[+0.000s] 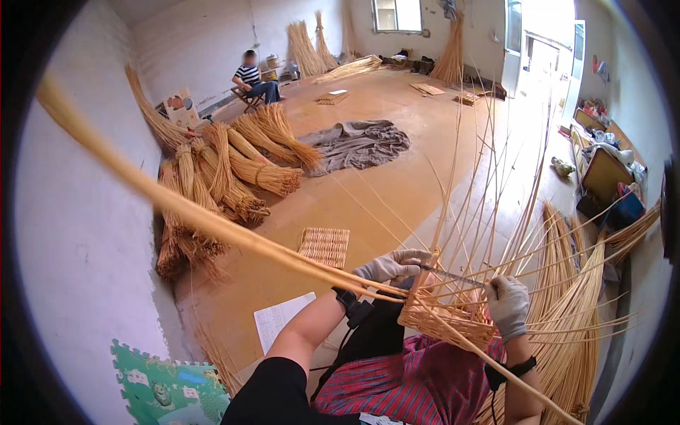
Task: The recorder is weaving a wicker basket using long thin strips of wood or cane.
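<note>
On my lap sits a half-woven wicker basket [448, 322], with long thin canes [489, 191] rising and fanning out from it. A thin dark strip [453, 276], perhaps a ruler or measuring tape, stretches across the basket's top. My gloved left hand [397, 266] pinches the strip's left end by the basket's corner post. At the other end, the fingers of my gloved right hand [508, 304] are closed on it beside the basket's right side. A thick blurred cane [212, 221] runs from the upper left down to the basket. A striped red cloth [404, 379] covers my lap.
A woven square panel [324, 247] and a paper sheet [278, 322] lie on the floor to my left. Cane bundles [212, 177] are piled beyond; loose canes [567, 326] spread at my right. A person [255, 81] sits far off near a grey cloth [361, 145].
</note>
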Demonstrator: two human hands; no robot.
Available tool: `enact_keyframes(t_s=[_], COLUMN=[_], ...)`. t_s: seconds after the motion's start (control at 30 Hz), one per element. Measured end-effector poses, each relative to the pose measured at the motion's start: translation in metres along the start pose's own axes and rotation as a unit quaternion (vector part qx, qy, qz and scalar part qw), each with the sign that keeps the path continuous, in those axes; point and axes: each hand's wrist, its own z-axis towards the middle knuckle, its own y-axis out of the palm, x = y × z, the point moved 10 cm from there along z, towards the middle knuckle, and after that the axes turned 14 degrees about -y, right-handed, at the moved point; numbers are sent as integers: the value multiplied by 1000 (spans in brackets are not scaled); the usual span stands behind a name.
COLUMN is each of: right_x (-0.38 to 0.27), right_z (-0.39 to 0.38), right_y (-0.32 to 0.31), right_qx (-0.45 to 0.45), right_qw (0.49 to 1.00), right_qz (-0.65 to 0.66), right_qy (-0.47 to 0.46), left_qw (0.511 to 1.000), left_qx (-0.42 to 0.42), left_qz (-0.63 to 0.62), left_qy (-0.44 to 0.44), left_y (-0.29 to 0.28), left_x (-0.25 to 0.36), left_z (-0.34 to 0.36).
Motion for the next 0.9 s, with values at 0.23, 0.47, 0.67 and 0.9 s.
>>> enact_keyframes(t_s=[0.23,0.47,0.67,0.9], right_x=[19,59,109,118], right_z=[10,4,-27,-44], right_y=[28,14,-9,0], right_qx=[-73,-98,-196,-263], right_qw=[995,994,973,950], right_qz=[-51,-2,-27,-32], right_qy=[33,44,117,167], left_qw=[997,998,990,988], left_qx=[47,43,127,126], left_qz=[56,-36,57,80], left_qy=[13,-1,23,28], left_y=[-12,-8,-28,-28], left_x=[-4,-8,-6,-9], left_z=[16,14,23,24])
